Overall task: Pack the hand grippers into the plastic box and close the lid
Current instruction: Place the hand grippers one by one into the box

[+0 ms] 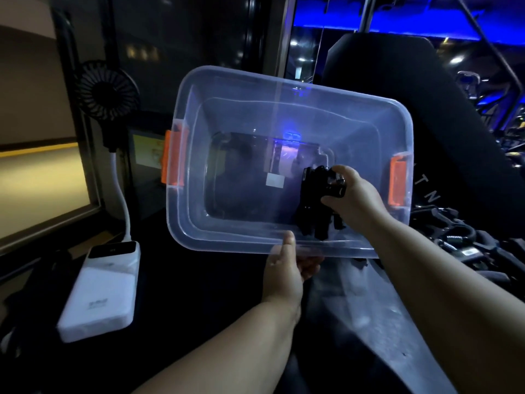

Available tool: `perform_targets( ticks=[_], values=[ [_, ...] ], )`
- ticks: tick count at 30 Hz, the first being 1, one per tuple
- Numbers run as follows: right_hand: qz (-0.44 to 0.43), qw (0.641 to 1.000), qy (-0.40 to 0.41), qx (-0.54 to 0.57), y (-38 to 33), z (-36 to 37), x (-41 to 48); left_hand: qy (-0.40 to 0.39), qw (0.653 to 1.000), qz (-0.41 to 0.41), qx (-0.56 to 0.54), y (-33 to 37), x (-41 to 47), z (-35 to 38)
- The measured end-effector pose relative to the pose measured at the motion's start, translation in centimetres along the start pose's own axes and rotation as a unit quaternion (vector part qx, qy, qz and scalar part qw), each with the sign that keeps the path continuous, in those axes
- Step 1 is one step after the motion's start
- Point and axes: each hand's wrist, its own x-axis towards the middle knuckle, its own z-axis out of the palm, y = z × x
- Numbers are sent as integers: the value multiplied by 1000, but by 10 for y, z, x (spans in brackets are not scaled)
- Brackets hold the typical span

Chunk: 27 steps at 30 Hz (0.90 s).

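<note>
dim blue lights are glowing at the back of the room, and a dark desk is running across the foreground. the left hand is holding a clear box up off the desk, tilting its open top toward the camera; the thumb is lying over the near rim and the fingers are curling underneath, gripping that edge. orange latches are sitting at both short ends of the box. the right hand is reaching inside the box at its right end, its fingers closing around the spring end of a bunch of black grippers, whose handles are pointing down toward the near wall. whether they are touching the bottom cannot be told. a pile of more grippers is lying on the right, outside the box. a pale translucent panel is lying below the box; whether it is the lid cannot be told. a white power bank is resting on the desk at the left, with a small black fan rising from it on a white neck. a black chair is standing behind the box.
</note>
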Motion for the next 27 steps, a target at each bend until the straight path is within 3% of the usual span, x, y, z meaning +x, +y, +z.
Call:
perform_targets(
  ticks=[13,21,27],
  values=[
    [-127,977,-47,-162,-9,41,31,15,1000,16,18,1,-1,1],
    [-94,949,-54,-297,-10,51,51,25,999,18,25,-5,2,-3],
    [-100,934,-11,-344,-10,52,57,27,999,18,11,-8,6,-3]
  ],
)
